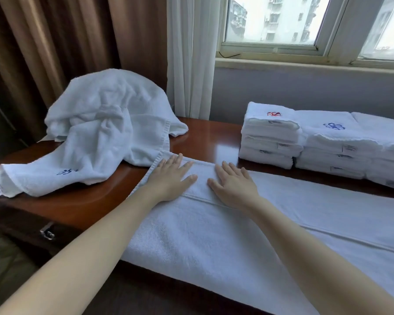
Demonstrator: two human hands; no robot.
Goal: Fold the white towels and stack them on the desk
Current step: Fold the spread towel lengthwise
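Both hands' fingers (180, 165) flat on towel (214, 235)

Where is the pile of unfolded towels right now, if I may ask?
In the head view, the unfolded pile sits on the desk, far left, before the brown curtain.

Spread towel (214, 237), folded stacks (328, 142) — both cut off right.

I count one left hand (168, 179), one right hand (234, 186), one spread towel (214, 237), one crumpled heap of towels (100, 123) whose number I cannot tell, three folded stacks (332, 139) side by side, one desk (214, 137), one brown curtain (55, 42), one white curtain (189, 53), one window (271, 19), one drawer handle (47, 231)
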